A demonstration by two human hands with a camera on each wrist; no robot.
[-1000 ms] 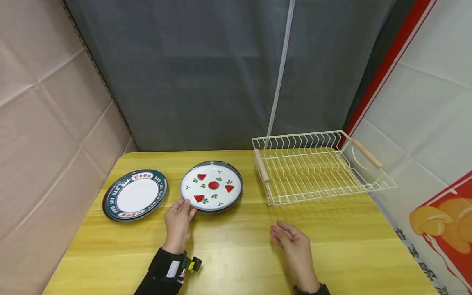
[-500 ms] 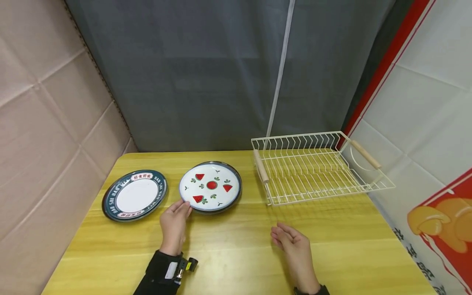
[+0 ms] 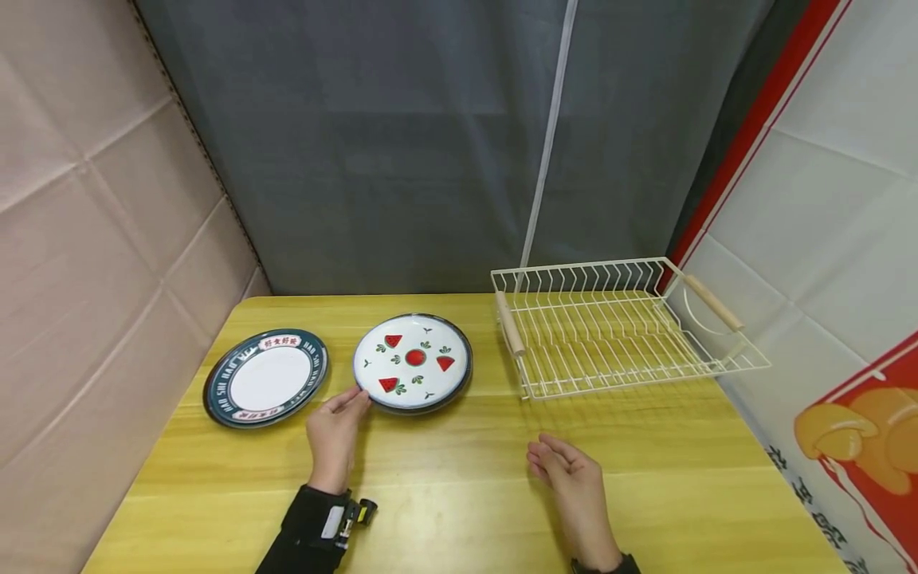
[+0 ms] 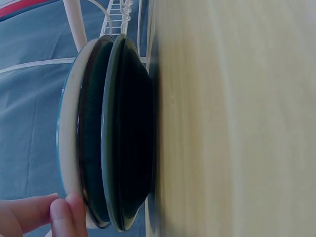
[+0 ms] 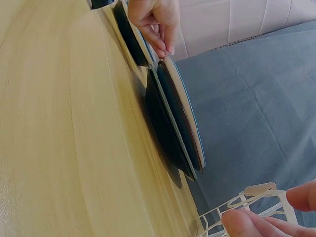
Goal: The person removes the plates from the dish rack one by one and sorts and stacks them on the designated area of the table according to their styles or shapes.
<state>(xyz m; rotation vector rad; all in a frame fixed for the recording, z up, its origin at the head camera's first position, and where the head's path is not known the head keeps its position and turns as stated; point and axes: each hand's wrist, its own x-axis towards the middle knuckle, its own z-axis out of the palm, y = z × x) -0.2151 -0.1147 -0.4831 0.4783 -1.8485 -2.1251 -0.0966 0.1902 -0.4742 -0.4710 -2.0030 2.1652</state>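
Note:
My left hand (image 3: 335, 437) pinches the near-left rim of a white plate (image 3: 387, 351) with a watermelon pattern and a blue edge. That plate lies on top of dark plates (image 4: 128, 133), whose undersides show in the left wrist view. Beside the stack, to the left, lies a plate (image 3: 268, 379) with a dark green lettered border and a white centre; a dark edge shows beneath it. Over the table, in front of the rack, my right hand (image 3: 574, 490) hovers with loosely bent fingers (image 5: 242, 224) and holds nothing.
A cream wire dish rack (image 3: 602, 335) with wooden handles stands at the back right of the wooden table (image 3: 459, 494). A grey curtain (image 3: 402, 159) hangs behind, and pale cloth walls (image 3: 93, 279) close off both sides.
My left hand and wrist have shifted slightly left while still gripping the rim of the watermelon plate. The right hand has stayed in place.

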